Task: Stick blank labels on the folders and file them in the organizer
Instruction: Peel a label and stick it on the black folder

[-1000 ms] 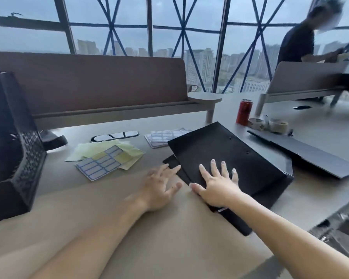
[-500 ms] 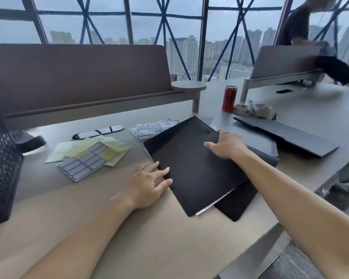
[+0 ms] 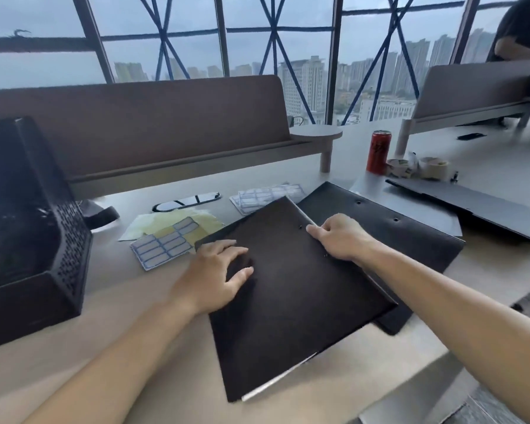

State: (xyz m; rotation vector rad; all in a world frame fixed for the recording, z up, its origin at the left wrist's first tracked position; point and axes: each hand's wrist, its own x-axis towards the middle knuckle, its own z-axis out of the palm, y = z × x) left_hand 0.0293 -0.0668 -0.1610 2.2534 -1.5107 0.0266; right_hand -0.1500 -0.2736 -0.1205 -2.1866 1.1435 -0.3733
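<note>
1. The top folder (image 3: 288,286) lies flat on the desk (image 3: 135,332) before us. Its long axis runs near to far, slightly skewed, and it overlaps a second folder (image 3: 404,234) to the right.
2. Our left hand (image 3: 214,276) rests on its left corner with the fingers relaxed. Our right hand (image 3: 340,237) curls its fingers over the far-right edge.
3. The label sheet (image 3: 162,249) lies just left of the folder, nearer our left hand. The organizer (image 3: 28,228) stands further left.
4. The cover is matte black and shows no label.
</note>
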